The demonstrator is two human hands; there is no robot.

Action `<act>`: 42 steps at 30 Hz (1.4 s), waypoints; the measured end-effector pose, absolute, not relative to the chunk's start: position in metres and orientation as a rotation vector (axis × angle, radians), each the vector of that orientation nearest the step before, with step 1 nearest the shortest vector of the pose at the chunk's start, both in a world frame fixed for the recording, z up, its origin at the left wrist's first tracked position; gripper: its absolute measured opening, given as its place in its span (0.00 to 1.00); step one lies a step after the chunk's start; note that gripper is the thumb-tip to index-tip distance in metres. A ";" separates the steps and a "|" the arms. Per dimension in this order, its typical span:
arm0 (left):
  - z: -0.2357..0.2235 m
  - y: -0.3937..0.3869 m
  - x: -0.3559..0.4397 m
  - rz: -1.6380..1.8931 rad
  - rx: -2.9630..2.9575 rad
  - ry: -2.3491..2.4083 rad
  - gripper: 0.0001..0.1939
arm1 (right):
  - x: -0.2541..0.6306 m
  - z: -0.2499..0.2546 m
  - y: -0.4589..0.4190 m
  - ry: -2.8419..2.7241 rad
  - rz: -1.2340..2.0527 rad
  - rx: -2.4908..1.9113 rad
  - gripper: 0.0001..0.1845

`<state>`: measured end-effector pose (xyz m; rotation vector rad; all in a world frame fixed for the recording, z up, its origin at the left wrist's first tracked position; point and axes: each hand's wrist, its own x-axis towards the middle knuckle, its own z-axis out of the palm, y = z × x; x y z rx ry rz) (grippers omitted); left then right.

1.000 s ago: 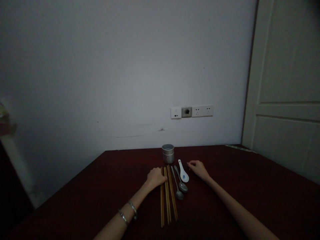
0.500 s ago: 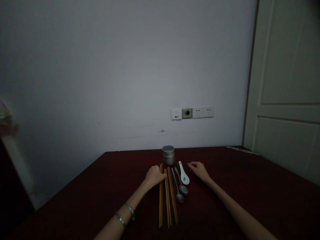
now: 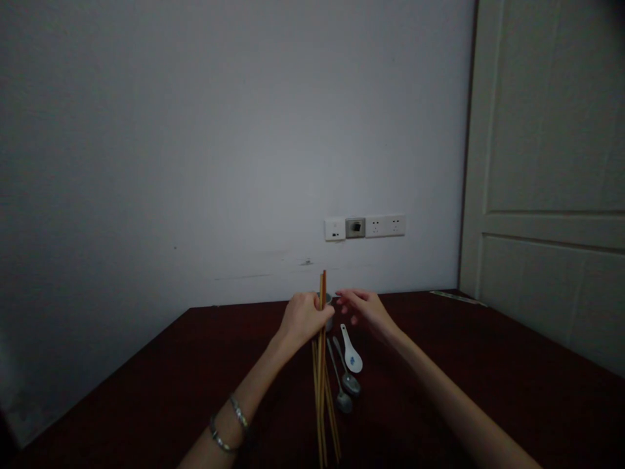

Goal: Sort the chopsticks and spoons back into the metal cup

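Just a start seems to have been made: some chopsticks (image 3: 321, 378) (two top ends can be seen) are held up, pinched in the grip of the left hand (image 3: 303, 318), in front of the cup (image 3: 329, 324). Other chopsticks (image 3: 333, 417), two metal spoons (image 3: 350, 384) and one white spoon (image 3: 352, 358) are left on the table (image 3: 234, 345). Nothing is held by the right hand (image 3: 366, 309), which is loosely spread. One cup is seen; the overlapping chopsticks cannot all be counted.
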<state>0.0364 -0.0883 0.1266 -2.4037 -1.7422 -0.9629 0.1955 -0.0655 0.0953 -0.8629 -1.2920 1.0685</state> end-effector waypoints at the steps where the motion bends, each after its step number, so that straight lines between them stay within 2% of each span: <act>1: 0.130 -0.091 0.040 -0.967 -2.408 -1.720 0.13 | 0.192 0.100 -0.072 -1.308 1.093 -0.843 0.19; 7: 0.131 -0.106 0.051 -0.941 -2.420 -1.652 0.16 | 0.180 0.110 -0.087 -1.397 1.041 -0.818 0.21; 15: 0.127 -0.115 0.054 -0.859 -2.364 -1.668 0.15 | 0.178 0.114 -0.092 -1.456 0.845 -0.793 0.15; 22: 0.126 -0.117 0.053 -0.944 -2.392 -1.659 0.14 | 0.181 0.122 -0.100 -1.478 0.800 -0.807 0.15; 26: 0.130 -0.114 0.045 -1.126 -2.644 -1.546 0.13 | 0.182 0.125 -0.102 -1.489 0.881 -0.814 0.16; 34: 0.133 -0.102 0.027 -1.389 -3.568 -1.486 0.18 | 0.182 0.132 -0.110 -1.458 0.863 -0.826 0.18; 42: 0.133 -0.105 0.031 -1.586 -3.567 -1.554 0.17 | 0.183 0.135 -0.115 -1.531 0.852 -0.798 0.16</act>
